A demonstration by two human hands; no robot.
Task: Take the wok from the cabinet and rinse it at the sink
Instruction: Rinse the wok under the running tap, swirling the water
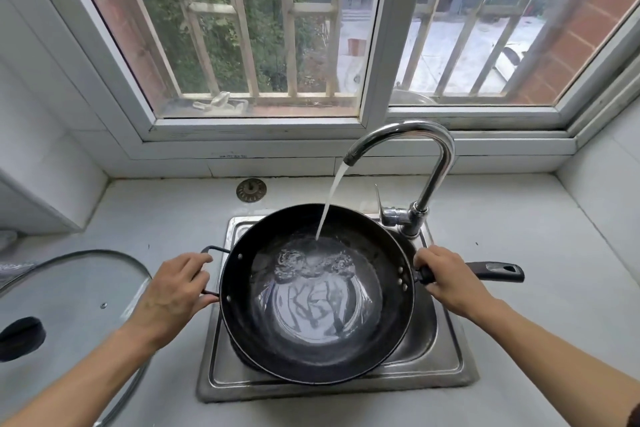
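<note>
Black carbon-steel or similar dark metal forms the wok (317,295), which sits over the stainless sink (446,362), its rim spanning almost the full basin. Nearest the camera, both forearms reach in from the lower corners. The left hand (171,291) has its fingers curled around the wire loop handle (210,250) on the wok's left side. The right hand (446,276) grips the long handle (491,270) close to the bowl, fingers wrapped over it.

Orientation: the wok is mouth-up and roughly level. Its long axis runs left to right, from the loop handle to the long handle, whose free end points to the person's right, out over the countertop (536,218).

Step in hand: rinsing. Water (329,204) falls from the faucet (415,149) spout into the far side of the bowl and pools across the bottom. Retrieval from the cabinet appears complete.

Next move, as a judgement: swirl the pooled water around the walls, then tilt the wok to pour it into the basin. This calls for a firm two-handed hold, since the water adds weight and the basin leaves little clearance.

On the countertop at left lies a glass lid (69,291). A sink strainer (251,190) rests behind the basin, below the window (377,45).
</note>
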